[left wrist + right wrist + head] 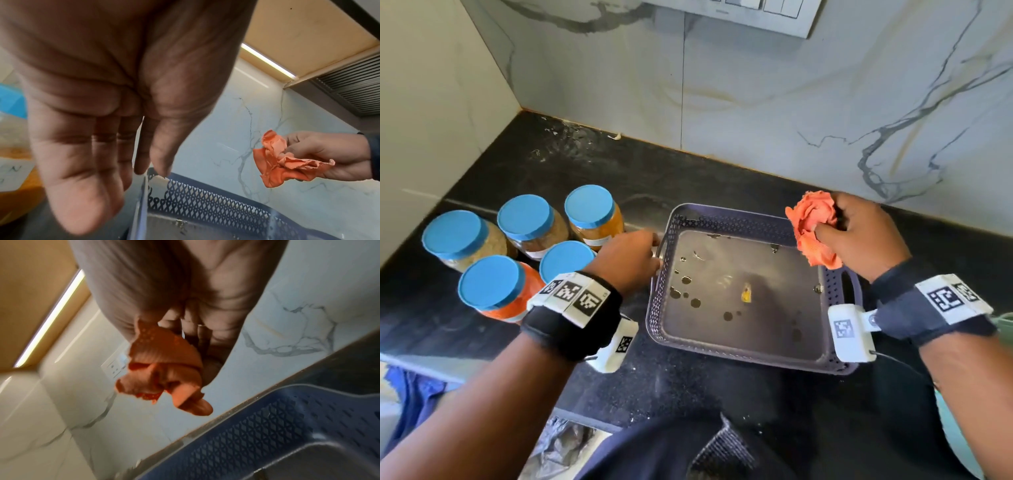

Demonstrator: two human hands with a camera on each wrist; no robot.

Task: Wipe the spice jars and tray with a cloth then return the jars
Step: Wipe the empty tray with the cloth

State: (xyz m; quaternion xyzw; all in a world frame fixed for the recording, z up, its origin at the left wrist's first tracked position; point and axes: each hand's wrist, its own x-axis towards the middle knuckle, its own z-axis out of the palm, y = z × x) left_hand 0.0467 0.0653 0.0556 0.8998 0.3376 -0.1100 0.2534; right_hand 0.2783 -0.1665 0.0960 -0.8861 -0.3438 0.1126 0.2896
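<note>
A purple-grey tray (739, 356) with perforated walls sits on the black counter, its floor spotted with dark stains and a yellow scrap. Left of it stand several spice jars (524, 219) with blue lids. My left hand (655, 253) reaches to the tray's left rim; in the left wrist view its fingers (131, 162) are straight, the thumb tip touching the tray wall (205, 204). My right hand (859, 233) grips a crumpled orange cloth (813, 226) above the tray's far right corner. The right wrist view shows the cloth (164, 369) bunched in the fingers over the tray (267, 426).
A marble backsplash (756, 102) runs behind the counter, with a switch panel (756, 13) high up. A side wall (421, 120) closes the left. A crumpled plastic bag (565, 442) lies below the counter's front edge. A pale green object (1003, 322) shows at the right edge.
</note>
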